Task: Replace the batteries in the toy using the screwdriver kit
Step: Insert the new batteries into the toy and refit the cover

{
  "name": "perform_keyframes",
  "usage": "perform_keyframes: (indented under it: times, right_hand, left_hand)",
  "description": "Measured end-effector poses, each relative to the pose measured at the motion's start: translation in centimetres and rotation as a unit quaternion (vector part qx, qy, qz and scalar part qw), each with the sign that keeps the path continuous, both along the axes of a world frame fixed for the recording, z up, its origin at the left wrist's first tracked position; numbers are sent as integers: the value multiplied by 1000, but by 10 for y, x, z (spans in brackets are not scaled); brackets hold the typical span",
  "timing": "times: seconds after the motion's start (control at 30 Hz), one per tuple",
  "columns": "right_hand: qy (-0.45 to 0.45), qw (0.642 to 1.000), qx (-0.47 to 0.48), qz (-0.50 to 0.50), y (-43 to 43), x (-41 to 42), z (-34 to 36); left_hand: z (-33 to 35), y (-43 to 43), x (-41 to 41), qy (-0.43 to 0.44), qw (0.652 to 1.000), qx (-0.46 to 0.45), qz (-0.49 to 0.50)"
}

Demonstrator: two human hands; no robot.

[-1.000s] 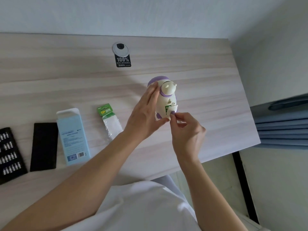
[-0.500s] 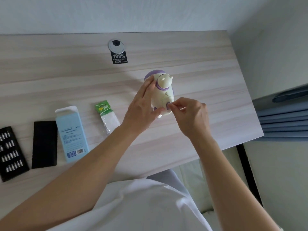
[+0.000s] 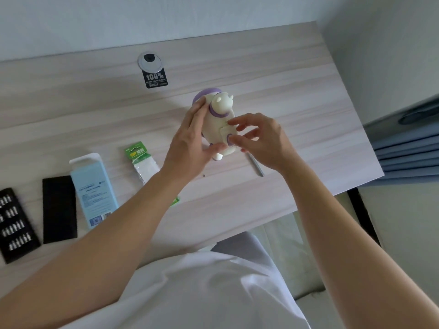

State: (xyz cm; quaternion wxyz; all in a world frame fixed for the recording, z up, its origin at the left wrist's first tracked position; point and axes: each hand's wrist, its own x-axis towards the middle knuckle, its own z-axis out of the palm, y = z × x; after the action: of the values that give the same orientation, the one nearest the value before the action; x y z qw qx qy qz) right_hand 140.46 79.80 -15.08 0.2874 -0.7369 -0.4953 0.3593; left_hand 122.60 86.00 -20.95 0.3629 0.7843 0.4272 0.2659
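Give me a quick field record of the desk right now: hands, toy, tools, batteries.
Left hand: grips the toy from its left side
Right hand: thumb and fingertips pinch the battery cover at the toy's body
Cover seated: cannot tell
Screwdriver: lies on the desk under the right hand, untouched
Battery pack: on the desk, left of the toy
Bit tray: open, at the far left

Screwdriver (image 3: 256, 166) just beside toy (image 3: 217, 124)
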Motion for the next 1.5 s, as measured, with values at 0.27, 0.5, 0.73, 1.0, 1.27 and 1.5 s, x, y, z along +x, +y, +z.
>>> perform_keyframes:
  times: [0.27,0.5,0.73,1.0,1.27,1.5]
  right_hand:
    - [87,994,54,-41,11,6,-15]
    - [161,984,73,-38,13,12,-26]
    - [182,979,91,-32,11,9,-39]
    - [180,974,135,-23,7,4,-43]
    - [192,971,140,-11,10,-3,-42]
    - [249,959,109,-75,9,-10,-47]
  left_hand:
    - [-1,3,-1,-8,1000,6,2]
    - [4,1,3,-32,999,-17,7]
    - [-2,8,2,-51,998,-43,13]
    - [4,2,2,-101,990,-98,22]
    - [5,-1,-1,-136,979,-138,59]
    - [6,-3,4,-183,948,-231,117]
